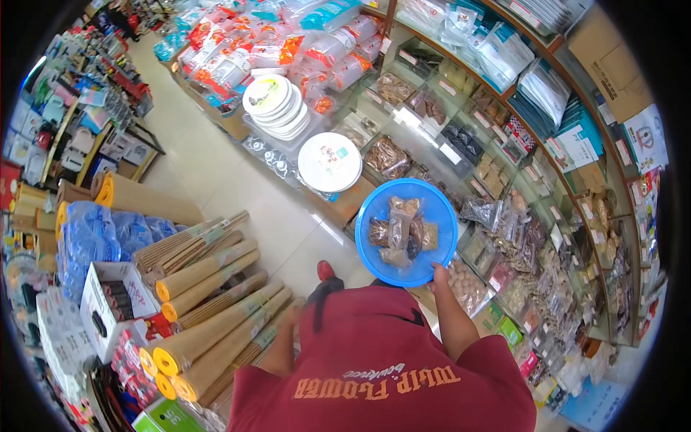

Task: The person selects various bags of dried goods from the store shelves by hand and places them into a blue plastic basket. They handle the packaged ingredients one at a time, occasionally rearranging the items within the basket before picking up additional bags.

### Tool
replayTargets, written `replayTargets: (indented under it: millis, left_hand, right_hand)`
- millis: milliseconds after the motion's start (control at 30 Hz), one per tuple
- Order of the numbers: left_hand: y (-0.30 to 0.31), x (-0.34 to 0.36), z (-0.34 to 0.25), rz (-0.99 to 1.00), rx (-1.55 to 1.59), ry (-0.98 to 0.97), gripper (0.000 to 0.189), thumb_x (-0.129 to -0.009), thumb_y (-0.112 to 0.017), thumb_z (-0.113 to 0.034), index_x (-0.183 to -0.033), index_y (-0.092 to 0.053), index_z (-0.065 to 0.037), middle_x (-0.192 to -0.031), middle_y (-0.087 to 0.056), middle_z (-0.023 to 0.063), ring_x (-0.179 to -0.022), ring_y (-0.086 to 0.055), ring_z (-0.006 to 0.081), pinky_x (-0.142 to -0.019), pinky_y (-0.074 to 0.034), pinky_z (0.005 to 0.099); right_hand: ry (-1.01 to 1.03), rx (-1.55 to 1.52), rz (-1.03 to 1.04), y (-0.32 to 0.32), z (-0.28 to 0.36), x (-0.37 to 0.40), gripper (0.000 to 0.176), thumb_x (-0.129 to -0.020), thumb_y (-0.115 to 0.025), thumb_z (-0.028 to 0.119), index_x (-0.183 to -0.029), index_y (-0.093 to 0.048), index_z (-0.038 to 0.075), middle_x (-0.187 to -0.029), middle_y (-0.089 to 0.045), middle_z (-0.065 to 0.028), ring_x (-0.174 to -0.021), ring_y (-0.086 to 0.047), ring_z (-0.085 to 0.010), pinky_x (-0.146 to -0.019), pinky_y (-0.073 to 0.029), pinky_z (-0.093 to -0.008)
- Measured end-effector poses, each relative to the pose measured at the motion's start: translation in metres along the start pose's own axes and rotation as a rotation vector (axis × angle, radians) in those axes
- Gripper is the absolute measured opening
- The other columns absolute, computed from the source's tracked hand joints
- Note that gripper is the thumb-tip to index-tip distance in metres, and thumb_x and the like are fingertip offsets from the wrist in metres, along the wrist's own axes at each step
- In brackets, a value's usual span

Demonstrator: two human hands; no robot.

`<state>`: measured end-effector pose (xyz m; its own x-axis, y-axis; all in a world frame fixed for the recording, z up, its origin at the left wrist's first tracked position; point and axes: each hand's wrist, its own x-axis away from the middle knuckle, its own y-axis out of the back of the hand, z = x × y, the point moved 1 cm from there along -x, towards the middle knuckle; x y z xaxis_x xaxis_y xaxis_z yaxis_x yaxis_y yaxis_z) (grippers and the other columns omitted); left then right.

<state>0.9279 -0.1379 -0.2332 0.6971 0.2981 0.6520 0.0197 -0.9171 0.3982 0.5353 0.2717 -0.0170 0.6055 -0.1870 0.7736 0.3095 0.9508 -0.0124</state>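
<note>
My right hand (438,278) is closed on the near right rim of a round blue plastic basin (371,208), held out in front of me. In the basin lie several small clear plastic bags (398,233) of dried goods, some pale and some dark brown. Beside my body on the other side hangs my left hand (290,315), blurred, its fingers not distinct. It is nearest to the brown rolls with yellow ends (212,317).
Glass-divided bins (389,157) of bagged dried goods line the right side. Ahead stand white round lids (330,163) and a stack of white tubs (273,108). A tiled aisle (209,158) runs on the left, past blue bottles (90,241) and a white carton (115,306).
</note>
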Motion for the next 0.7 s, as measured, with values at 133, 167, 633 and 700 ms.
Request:
replayTargets:
  millis: [133, 167, 633, 700]
  left_hand:
    - [0.102, 0.005, -0.127, 0.019, 0.109, 0.269, 0.032, -0.084, -0.051, -0.027, -0.086, -0.06, 0.004, -0.078, -0.065, 0.0164, -0.068, -0.063, 0.0218, -0.062, -0.05, 0.034]
    - [0.119, 0.004, -0.147, 0.009, 0.08, 0.239, 0.033, -0.082, -0.05, -0.03, -0.086, -0.062, 0.001, -0.079, -0.066, 0.0156, -0.074, -0.063, 0.0271, -0.069, -0.049, 0.0368]
    - [0.107, -0.076, -0.155, 0.229, -0.486, -0.205, 0.034, -0.083, -0.05, -0.027, -0.098, -0.061, 0.001, -0.091, -0.065, 0.0179, -0.082, -0.062, 0.0283, -0.067, -0.048, 0.0356]
    - [0.109, -0.069, -0.193, 0.251, -0.619, -0.216, 0.036, -0.083, -0.051, -0.03, -0.099, -0.061, 0.0, -0.095, -0.065, 0.0195, -0.09, -0.062, 0.0306, -0.073, -0.048, 0.0365]
  right_hand:
    - [0.02, 0.023, 0.012, 0.005, -0.027, -0.002, 0.03, -0.082, -0.053, 0.015, -0.108, -0.051, 0.001, -0.103, -0.059, -0.0152, -0.087, -0.061, -0.0302, -0.068, -0.053, -0.0466]
    - [-0.007, -0.02, 0.014, -0.005, -0.026, 0.019, 0.03, -0.083, -0.053, 0.015, -0.11, -0.05, 0.003, -0.104, -0.058, -0.0149, -0.088, -0.061, -0.0299, -0.068, -0.053, -0.047]
    - [-0.113, -0.14, -0.01, -0.036, -0.039, 0.032, 0.032, -0.08, -0.053, 0.013, -0.112, -0.049, 0.009, -0.102, -0.058, -0.0127, -0.087, -0.061, -0.03, -0.07, -0.052, -0.0481]
    - [-0.135, -0.177, -0.046, -0.039, -0.046, 0.024, 0.033, -0.078, -0.054, 0.012, -0.11, -0.049, 0.009, -0.098, -0.058, -0.011, -0.082, -0.061, -0.0283, -0.065, -0.053, -0.047]
